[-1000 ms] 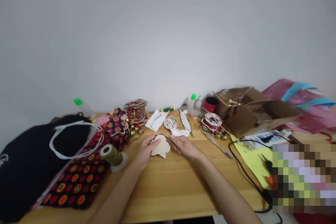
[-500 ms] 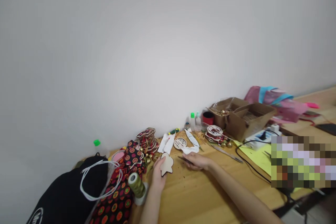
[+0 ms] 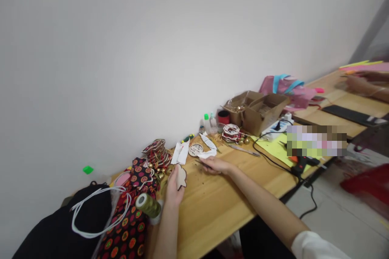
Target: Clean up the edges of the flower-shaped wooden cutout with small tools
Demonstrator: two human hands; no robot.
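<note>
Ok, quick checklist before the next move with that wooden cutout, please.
1. Left hand grips the wooden cutout: ok.
2. Cutout lifted off the table: ok.
3. Right hand rests on the table, on a thin dark tool: ok; which tool: cannot tell.
4. Bare tabletop between the hands: ok.
5. Thread spool lies close by the left wrist: not ok.
6. Glue gun cord trails off the table edge: not ok.

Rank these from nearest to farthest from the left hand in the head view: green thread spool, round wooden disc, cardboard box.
From the left hand:
1. Green thread spool, just beside it, toward the patterned fabric.
2. Round wooden disc, farther back, near the wall.
3. Cardboard box, far along the table, past the right hand.
</note>
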